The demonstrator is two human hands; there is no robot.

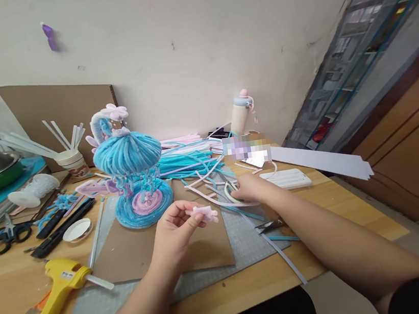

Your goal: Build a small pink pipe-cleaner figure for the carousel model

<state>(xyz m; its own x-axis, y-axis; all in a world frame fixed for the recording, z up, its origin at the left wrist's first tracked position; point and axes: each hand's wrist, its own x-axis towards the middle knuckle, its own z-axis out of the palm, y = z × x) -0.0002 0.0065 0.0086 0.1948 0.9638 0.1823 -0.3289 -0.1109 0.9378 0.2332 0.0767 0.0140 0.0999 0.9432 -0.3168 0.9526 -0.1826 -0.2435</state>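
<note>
Across a wooden table, cardboard is lying on a gray cutting mat. Above it, the left hand is pinching a pink chenille piece near a blue chenille ornament. The right hand is touching pale-handled scissors, its grip impossible to tell.

A glue gun, black-handled scissors and blue fuzzy stems are cluttering a wooden table, marking a craft workspace.

The blue, dome-topped chenille figure is fuzzy and matt. Right of it, the small pale-pink chenille piece looks fuzzy; beneath it, flat brown cardboard is dull; front-left, the yellow pistol-shaped plastic glue gun shines.
</note>
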